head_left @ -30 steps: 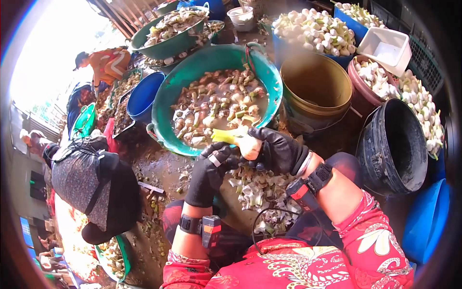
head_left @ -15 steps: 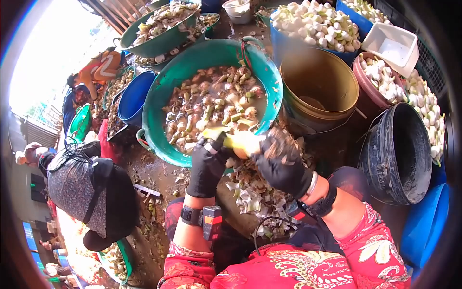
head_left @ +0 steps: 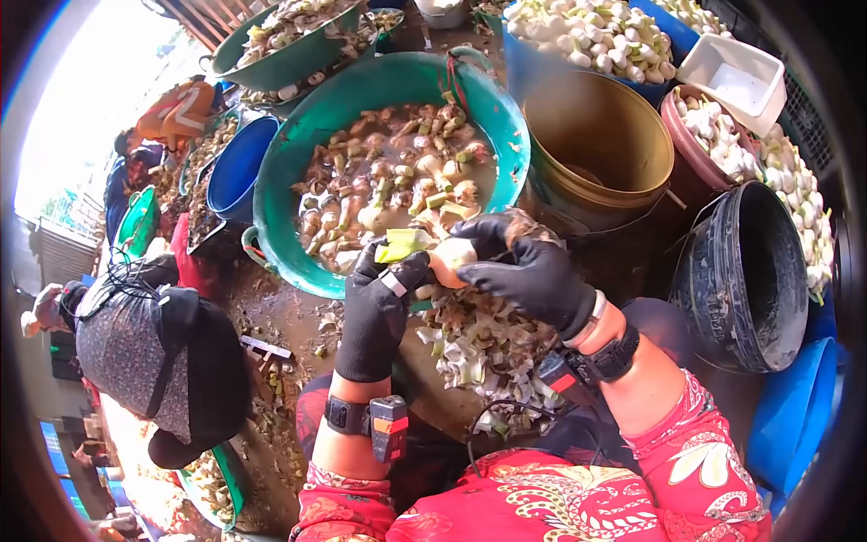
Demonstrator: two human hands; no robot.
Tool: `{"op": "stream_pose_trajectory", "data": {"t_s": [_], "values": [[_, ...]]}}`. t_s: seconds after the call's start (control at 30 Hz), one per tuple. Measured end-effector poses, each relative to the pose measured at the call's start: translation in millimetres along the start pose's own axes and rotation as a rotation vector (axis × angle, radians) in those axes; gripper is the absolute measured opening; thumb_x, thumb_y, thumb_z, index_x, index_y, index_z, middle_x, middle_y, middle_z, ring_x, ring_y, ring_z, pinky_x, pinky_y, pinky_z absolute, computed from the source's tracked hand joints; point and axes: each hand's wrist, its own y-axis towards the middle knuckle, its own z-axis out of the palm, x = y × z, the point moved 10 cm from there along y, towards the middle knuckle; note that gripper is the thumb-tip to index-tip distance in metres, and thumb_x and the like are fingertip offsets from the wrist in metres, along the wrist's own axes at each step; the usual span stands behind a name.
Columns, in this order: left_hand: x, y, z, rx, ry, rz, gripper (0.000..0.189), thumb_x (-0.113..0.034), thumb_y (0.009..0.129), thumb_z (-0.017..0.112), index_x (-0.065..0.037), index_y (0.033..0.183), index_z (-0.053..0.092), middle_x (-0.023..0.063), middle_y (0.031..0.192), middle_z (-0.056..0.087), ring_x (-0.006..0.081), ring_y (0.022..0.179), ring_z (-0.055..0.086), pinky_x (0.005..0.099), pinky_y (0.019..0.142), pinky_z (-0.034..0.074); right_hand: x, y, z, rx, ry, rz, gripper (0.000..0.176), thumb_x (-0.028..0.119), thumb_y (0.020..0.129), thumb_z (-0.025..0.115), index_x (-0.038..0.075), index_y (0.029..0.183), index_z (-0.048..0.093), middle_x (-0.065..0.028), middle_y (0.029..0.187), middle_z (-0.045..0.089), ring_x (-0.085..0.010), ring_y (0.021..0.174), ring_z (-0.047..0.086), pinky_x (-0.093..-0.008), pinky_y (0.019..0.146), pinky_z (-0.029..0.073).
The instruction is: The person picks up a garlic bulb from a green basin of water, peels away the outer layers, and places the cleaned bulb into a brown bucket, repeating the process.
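Observation:
My left hand (head_left: 377,312), in a black glove with a light band round the thumb, is closed on a garlic bulb (head_left: 449,260) near its cut green stem (head_left: 404,244). The bulb is pale and mostly bare of skin. On its right side my right hand (head_left: 533,278), also gloved, curves its fingers and thumb round the bulb. Some brown peel (head_left: 524,228) clings to the back of those fingers. Both hands are over the near rim of a green basin (head_left: 271,212), where stemmed bulbs (head_left: 384,181) lie in murky water.
A heap of peelings (head_left: 492,352) lies below my hands. To the right stand a yellow-brown bucket (head_left: 601,135) and a tilted black bucket (head_left: 750,280). Whitish bulbs (head_left: 591,41) fill a blue tub behind. A co-worker (head_left: 163,352) bends at the left, near a blue bucket (head_left: 244,172).
The bulb has turned and moved slightly left, and its pale surface shows more. My right hand's fingers have spread round it from a blurred, bunched position. The view has shifted slightly.

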Motion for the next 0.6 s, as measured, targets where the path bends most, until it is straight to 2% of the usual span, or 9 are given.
{"op": "stream_pose_trajectory", "data": {"t_s": [0.03,0.07,0.13,0.2,0.27,0.33,0.47,0.53,0.6], "values": [[-4.2,-0.2,0.8,-0.004,0.049,0.036,0.02,-0.005,0.083,0.06,0.0,0.102,0.057,0.0061,0.087,0.064,0.0142,0.075,0.063,0.0263,0.069,0.051,4.1,1.0,5.4,0.056,-0.333,-0.089,0.025,0.009,0.074,0.069,0.005,0.098,0.063,-0.0074,0.089,0.062,-0.0154,0.081,0.059,-0.0318,0.073,0.047],[-8.3,0.1,0.4,-0.008,0.099,0.073,0.017,-0.004,0.082,0.063,-0.001,0.098,0.059,0.0039,0.087,0.064,0.0112,0.074,0.061,0.0241,0.068,0.05,2.7,1.4,4.9,0.054,-0.334,-0.083,0.025,0.009,0.074,0.069,0.005,0.098,0.063,-0.0074,0.089,0.062,-0.0154,0.081,0.059,-0.0318,0.073,0.047],[-7.0,0.9,-5.5,-0.034,0.139,0.067,0.018,-0.002,0.081,0.064,-0.002,0.098,0.06,0.0031,0.088,0.065,0.0096,0.076,0.061,0.0233,0.07,0.048,29.2,-2.9,14.3,0.039,-0.612,-0.38,0.028,0.008,0.071,0.07,0.006,0.098,0.063,-0.0107,0.086,0.06,-0.0247,0.079,0.059,-0.0341,0.072,0.047],[-14.3,0.0,-3.4,-0.014,0.287,0.145,0.018,-0.001,0.08,0.065,-0.002,0.098,0.061,0.0021,0.088,0.065,0.008,0.076,0.06,0.0222,0.069,0.048,32.8,-2.3,21.8,0.033,-0.638,-0.417,0.024,0.01,0.07,0.067,0.005,0.093,0.063,-0.014,0.082,0.057,-0.0327,0.076,0.056,-0.0388,0.069,0.046],[-19.2,-1.7,-1.1,-0.008,0.372,0.173,0.019,0.0,0.08,0.066,-0.002,0.097,0.061,0.0019,0.087,0.065,0.0078,0.076,0.06,0.022,0.068,0.048,13.2,-2.6,35.2,0.103,-0.867,-0.307,0.015,0.013,0.073,0.062,0.004,0.085,0.06,-0.0153,0.079,0.056,-0.0338,0.074,0.055,-0.0423,0.067,0.045],[-22.8,-4.5,-2.5,-0.01,0.458,0.206,0.019,0.0,0.079,0.066,-0.002,0.097,0.061,0.0018,0.087,0.065,0.0075,0.075,0.06,0.0218,0.067,0.048,6.1,-7.2,38.7,0.086,-0.808,-0.223,0.012,0.015,0.075,0.057,0.004,0.08,0.058,-0.0164,0.079,0.055,-0.0351,0.074,0.055,-0.0451,0.066,0.044],[-17.1,-1.0,-27.3,-0.092,0.27,0.119,0.016,-0.009,0.083,0.063,-0.001,0.097,0.06,0.0038,0.083,0.064,0.0112,0.069,0.06,0.0256,0.063,0.05,-23.0,-27.4,47.7,0.206,-1.021,-0.061,0.017,0.015,0.072,0.055,0.004,0.083,0.059,-0.0177,0.082,0.058,-0.0362,0.076,0.057,-0.0455,0.066,0.046],[-16.1,-1.9,-33.2,-0.098,-0.085,0.084,0.019,-0.013,0.085,0.061,0.001,0.098,0.059,0.0066,0.083,0.063,0.0145,0.066,0.061,0.0284,0.062,0.051,-78.7,-57.0,66.2,0.611,-1.131,0.145,0.018,0.014,0.071,0.055,0.003,0.084,0.059,-0.0182,0.088,0.06,-0.035,0.079,0.059,-0.0435,0.069,0.047],[-17.2,-2.5,-33.3,-0.088,-0.079,0.085,0.02,-0.014,0.085,0.06,0.001,0.098,0.059,0.007,0.083,0.063,0.0156,0.067,0.061,0.0294,0.063,0.052,-94.5,-55.7,59.9,0.674,-1.057,0.238,0.021,0.016,0.072,0.056,0.003,0.088,0.06,-0.0195,0.091,0.061,-0.0344,0.082,0.06,-0.0425,0.071,0.048]]}}
